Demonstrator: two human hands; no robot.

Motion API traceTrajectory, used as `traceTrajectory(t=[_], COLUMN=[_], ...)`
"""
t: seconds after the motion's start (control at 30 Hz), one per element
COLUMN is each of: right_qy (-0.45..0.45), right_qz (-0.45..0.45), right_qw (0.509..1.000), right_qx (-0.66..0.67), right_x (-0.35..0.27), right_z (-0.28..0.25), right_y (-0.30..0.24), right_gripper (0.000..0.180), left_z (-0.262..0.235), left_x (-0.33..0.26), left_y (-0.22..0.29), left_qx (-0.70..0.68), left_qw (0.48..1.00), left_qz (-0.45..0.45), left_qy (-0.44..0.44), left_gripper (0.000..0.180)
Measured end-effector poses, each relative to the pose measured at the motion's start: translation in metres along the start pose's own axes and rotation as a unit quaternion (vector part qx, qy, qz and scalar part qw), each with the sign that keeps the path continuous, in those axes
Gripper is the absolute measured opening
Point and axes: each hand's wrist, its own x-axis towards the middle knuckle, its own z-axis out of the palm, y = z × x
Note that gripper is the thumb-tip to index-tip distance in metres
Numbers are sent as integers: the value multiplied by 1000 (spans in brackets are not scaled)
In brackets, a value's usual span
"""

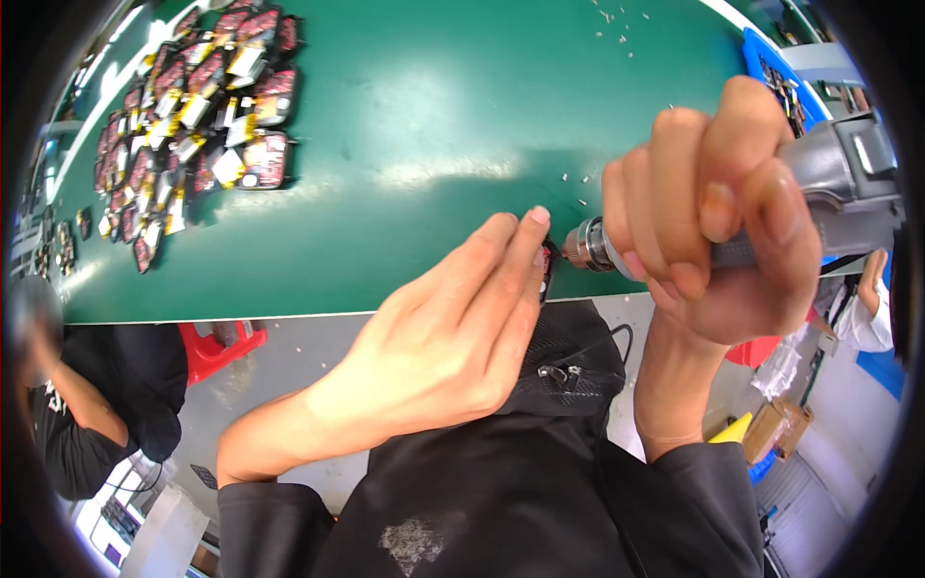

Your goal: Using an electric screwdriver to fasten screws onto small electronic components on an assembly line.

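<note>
My right hand: my right hand [713,212] is wrapped tight around a grey power screwdriver [829,188], all fingers curled on its handle
The tool tip: the shiny metal nose [585,245] of the screwdriver points at the small part, right at the near edge of the green table [434,116]
My left hand: my left hand [453,337] pinches a small dark and red part [546,262] with straight fingers; I hold it still at the near edge of the green table
The small part: most of it is hidden behind my fingertips, so I cannot tell if a screw is in it yet
Work in hand: I think I am putting a screw into this one part right now, and this piece is not finished
Done pile: a big bunch of red, yellow and black parts [193,106] lies on the far left of the green table; I guess these are finished or waiting, I cannot tell which
Loose bits: tiny screws [576,183] lie on the green table just past the tool tip, and more sit at the far side
Blue tray: a blue tray [771,67] sits at the far right corner of the green table
Someone else: a person in a black sleeve [87,405] is below the left end of the green table
How far along: somewhere in the middle, I think, with many parts out and one in my fingers
</note>
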Motion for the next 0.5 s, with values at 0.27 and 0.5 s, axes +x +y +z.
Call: traceTrajectory(t=[0.27, 0.5], right_qy=[27, 149], right_qz=[-123, -128], right_qw=[973, 957], right_qx=[193, 212], right_x=[-15, -66], right_z=[-14, -24], right_y=[6, 13], right_gripper=[13, 14], left_z=[-19, -100], left_x=[-17, -73], left_y=[-4, -109], left_qx=[-15, 260], left_qw=[998, 894], left_qz=[-56, -351], left_qy=[-1, 96], left_gripper=[35, 39])
